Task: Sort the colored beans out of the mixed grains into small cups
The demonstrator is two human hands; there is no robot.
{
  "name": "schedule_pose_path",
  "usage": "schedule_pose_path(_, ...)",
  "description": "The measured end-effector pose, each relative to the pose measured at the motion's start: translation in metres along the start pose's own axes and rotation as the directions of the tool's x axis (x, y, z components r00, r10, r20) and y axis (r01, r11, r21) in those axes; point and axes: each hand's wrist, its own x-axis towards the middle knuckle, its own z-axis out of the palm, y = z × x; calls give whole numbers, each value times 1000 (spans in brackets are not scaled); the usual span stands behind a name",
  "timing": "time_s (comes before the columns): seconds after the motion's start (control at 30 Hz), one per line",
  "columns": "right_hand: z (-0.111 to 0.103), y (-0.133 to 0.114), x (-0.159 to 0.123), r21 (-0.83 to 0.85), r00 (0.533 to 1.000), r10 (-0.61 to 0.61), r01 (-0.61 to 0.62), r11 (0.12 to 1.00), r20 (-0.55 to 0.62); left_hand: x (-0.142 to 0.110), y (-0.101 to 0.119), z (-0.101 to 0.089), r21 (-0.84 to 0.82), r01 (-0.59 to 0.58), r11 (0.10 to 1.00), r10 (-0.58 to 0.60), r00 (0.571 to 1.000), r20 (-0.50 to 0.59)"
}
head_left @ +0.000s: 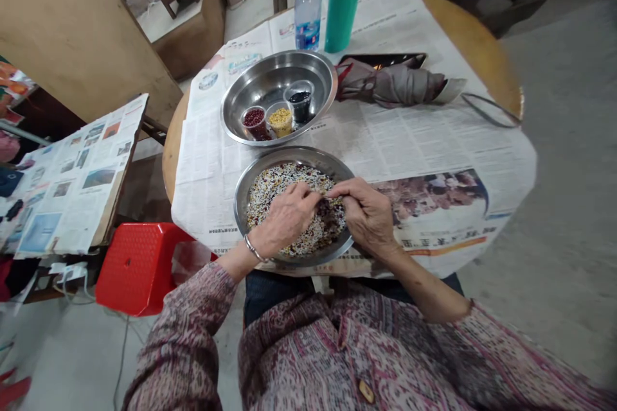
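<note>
A metal bowl [245, 185] close to me holds mixed grains and beans [294, 180], mostly white with yellow, red and black ones. Over its middle is my left hand [289, 215], fingers bent and closed; what they hold is too small to name. My right hand [367, 213] reaches over the right rim, thumb and forefinger pinched near the left fingertips. Behind stands a larger metal basin [250, 87] with three clear plastic cups: one of red beans [254, 119], one of yellow grains [280, 118] and one of black beans [300, 101].
Newspaper [414, 135] covers the round table. At its back stand a clear bottle with a blue cap [308, 6] and a green bottle [344, 3]. A folded grey umbrella [398, 83] lies right of the basin, before a dark tray [385, 60]. A red stool [137, 266] stands at left.
</note>
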Motion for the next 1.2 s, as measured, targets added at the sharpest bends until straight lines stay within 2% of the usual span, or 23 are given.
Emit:
schedule_pose_path(0.07, 0, 1, 0, 10, 1000, 8, -8, 1000, 0, 6, -12, -2, 75, 71, 995, -66, 996, -66)
schedule_pose_path(0.17, -1, 1, -1, 22, 1000, 20, -20, 1000, -5, 0, -27, -6, 154, 184, 971, -166, 979, -118)
schedule_pose_path(0.27, -1, 0, 0, 36, 999, 37, -36, 999, -13, -17, -35, -11, 172, 275, 946, -264, 961, -86)
schedule_pose_path(0.37, -1, -2, 1, 38, 998, 55, -55, 998, -3, -36, -34, -11, 68, 305, 950, -304, 952, -30)
schedule_pose_path(0.5, -1, -2, 1, 21, 999, 52, -52, 998, 10, -46, -21, -1, -170, 205, 964, -204, 979, 28)
schedule_pose_path(0.63, -1, -1, 0, -3, 999, 52, -52, 999, 10, -32, -3, 9, -299, 54, 953, -47, 998, 31)
schedule_pose_path(0.73, -1, -1, 0, -15, 998, 59, -59, 998, 13, -14, 2, 10, -263, -58, 963, 63, 998, 10)
schedule_pose_path(0.8, -1, -1, 0, -12, 998, 56, -56, 998, 8, -1, -1, 8, -173, -71, 982, 68, 997, -23)
schedule_pose_path(0.9, -1, -2, 1, -2, 999, 39, -39, 999, 6, 11, -13, 3, -33, 12, 999, -15, 995, -99)
schedule_pose_path(1.0, -1, -2, 1, 5, 1000, 25, -25, 1000, 4, 10, -27, -2, 74, 116, 990, -107, 987, -119)
schedule_pose_path(1.1, 0, -2, 1, 12, 1000, 29, -29, 1000, 0, -3, -36, -7, 145, 224, 964, -211, 972, -100)
schedule_pose_path(1.2, 0, -2, 1, 15, 999, 50, -50, 999, 4, -23, -37, -9, 101, 294, 950, -288, 955, -72)
